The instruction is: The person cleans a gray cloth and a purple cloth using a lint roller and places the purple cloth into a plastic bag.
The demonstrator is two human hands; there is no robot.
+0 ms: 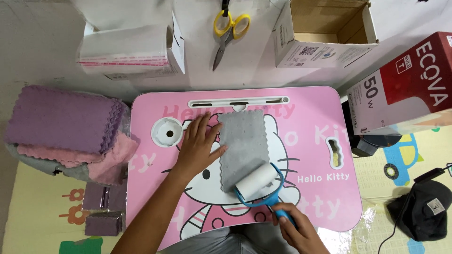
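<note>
head view: left hand [197,146] flat, fingers spread, pinning grey cloth [242,146] on pink lap desk [310,113]. right hand [296,230] fisted around blue lint roller [258,182], roller on cloth's lower edge.

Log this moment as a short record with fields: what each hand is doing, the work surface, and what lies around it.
Left hand: left hand flat on the pink cartoon-printed lap desk, fingertips at the left edge of the grey scallop-edged cloth
Right hand: right hand grips the blue handle of the white lint roller, whose roll rests on the cloth's lower end
Left of desk: stack of purple and pink folded cloths
Behind desk: yellow-handled scissors, open cardboard box
Right of desk: red and white carton, black cap
</note>
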